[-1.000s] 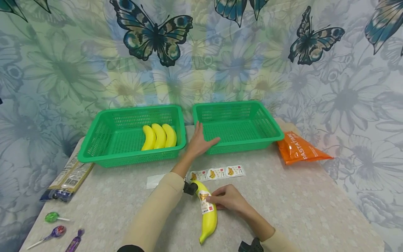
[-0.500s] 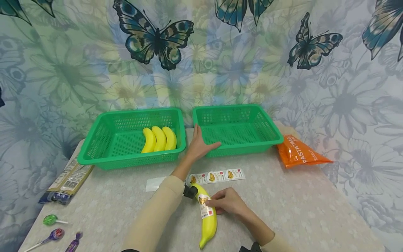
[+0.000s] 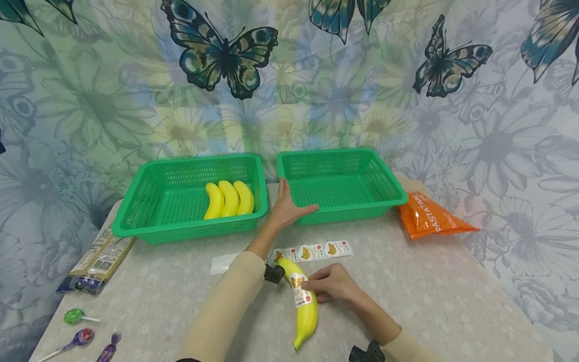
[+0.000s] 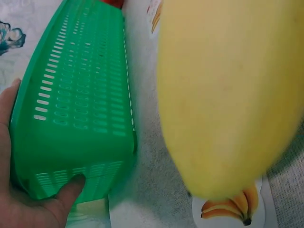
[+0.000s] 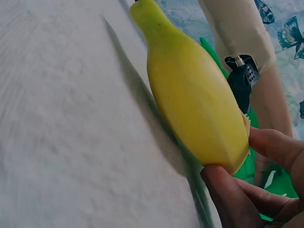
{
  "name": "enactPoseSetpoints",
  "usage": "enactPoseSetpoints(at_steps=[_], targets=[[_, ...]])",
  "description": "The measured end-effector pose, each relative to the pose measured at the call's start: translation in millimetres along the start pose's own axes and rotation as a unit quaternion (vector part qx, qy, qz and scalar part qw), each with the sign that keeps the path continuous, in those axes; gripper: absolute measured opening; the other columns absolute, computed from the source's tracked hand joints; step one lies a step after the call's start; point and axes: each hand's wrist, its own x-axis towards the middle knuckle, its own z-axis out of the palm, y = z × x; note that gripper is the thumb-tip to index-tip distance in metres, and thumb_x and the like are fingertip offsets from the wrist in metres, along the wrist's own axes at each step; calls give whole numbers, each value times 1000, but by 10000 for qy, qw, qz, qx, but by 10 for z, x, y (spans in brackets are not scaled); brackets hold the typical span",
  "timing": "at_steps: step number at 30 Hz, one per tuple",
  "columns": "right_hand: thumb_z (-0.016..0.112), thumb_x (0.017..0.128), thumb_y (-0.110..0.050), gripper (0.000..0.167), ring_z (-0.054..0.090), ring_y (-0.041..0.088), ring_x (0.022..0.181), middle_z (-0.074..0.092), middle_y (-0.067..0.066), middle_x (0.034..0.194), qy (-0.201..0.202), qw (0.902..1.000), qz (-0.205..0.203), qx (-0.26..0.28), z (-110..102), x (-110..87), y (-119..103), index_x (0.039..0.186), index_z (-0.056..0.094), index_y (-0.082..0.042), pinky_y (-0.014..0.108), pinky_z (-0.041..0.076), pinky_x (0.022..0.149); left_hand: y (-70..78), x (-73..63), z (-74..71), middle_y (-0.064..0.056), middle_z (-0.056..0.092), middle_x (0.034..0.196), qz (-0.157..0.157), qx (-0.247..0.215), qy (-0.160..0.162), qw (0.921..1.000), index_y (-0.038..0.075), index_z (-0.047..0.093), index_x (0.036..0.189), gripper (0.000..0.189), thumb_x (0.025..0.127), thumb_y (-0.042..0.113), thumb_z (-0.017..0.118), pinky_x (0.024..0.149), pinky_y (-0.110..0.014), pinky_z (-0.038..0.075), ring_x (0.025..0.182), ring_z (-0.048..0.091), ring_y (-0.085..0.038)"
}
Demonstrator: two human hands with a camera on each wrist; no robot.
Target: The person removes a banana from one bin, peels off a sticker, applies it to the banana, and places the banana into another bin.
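Note:
My right hand [image 3: 334,283] pinches a yellow banana [image 3: 307,322] above the table, with the thumb on its label [image 3: 301,296]. Seen from the right wrist, the thumb and fingers hold one end of the banana [image 5: 190,90]. My left hand [image 3: 288,207] is at the near left corner of the right green basket [image 3: 346,215], fingers straight and thumb spread. The left wrist view has that thumb [image 4: 71,190] against the wall of the basket [image 4: 71,147]. A strip of banana-picture stickers [image 3: 312,251] lies behind the banana, partly covered by the left arm.
Three bananas [image 3: 229,199] lie in the left green basket [image 3: 181,234]. An orange PASTATIME bag [image 3: 431,217] sits at the right. On the left are a gold packet [image 3: 99,259], a green lollipop [image 3: 74,315], a purple lollipop [image 3: 83,337] and a purple-wrapped sweet [image 3: 108,349].
The right hand and the banana it holds have shifted slightly right. The left hand stays by the right basket. The baskets stay in place.

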Motion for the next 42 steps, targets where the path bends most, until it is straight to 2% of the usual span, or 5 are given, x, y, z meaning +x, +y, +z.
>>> enactPoseSetpoints(at_steps=[7, 15, 26, 36, 42], targets=[[84, 75, -27, 38, 70, 14, 66, 74, 7, 82, 76, 9999, 4, -124, -221, -24, -38, 97, 75, 3, 31, 60, 60, 11, 2, -6, -3, -19, 164, 13, 53, -24, 10000, 13, -13, 155, 124, 78, 62, 70, 119, -55, 27, 153, 2, -31], [83, 77, -28, 41, 70, 14, 70, 74, 8, 88, 39, 9991, 29, -413, -579, -88, -172, 101, 74, 4, 33, 61, 65, -10, 3, 32, -3, -18, 165, -2, -352, 60, 9994, 14, -12, 156, 123, 78, 58, 73, 119, -57, 25, 153, 1, -33], [77, 84, -31, 51, 71, 16, 82, 73, 11, 102, -119, 9951, -170, -962, -1345, -97, -874, 116, 67, 7, 39, 61, 80, -12, 9, 57, -1, -20, 164, -22, -400, 129, 9991, 12, -13, 155, 125, 78, 58, 73, 118, -57, 27, 152, 6, -36], [73, 87, -39, 68, 70, 13, 91, 68, 7, 115, -144, 9909, 123, -1333, -1907, 230, -1432, 134, 54, 5, 35, 58, 91, -26, 15, 35, 2, -21, 163, -87, -553, 85, 9984, 14, -12, 156, 127, 75, 58, 75, 119, -55, 26, 152, 4, -34], [74, 86, -38, 69, 71, 11, 89, 70, 0, 105, 44, 9905, 163, -1365, -2202, 543, -1624, 135, 53, 5, 32, 59, 86, -26, 6, 32, 3, -22, 163, -105, -434, 75, 9990, 13, -12, 156, 126, 76, 60, 74, 118, -52, 29, 152, 6, -33]])
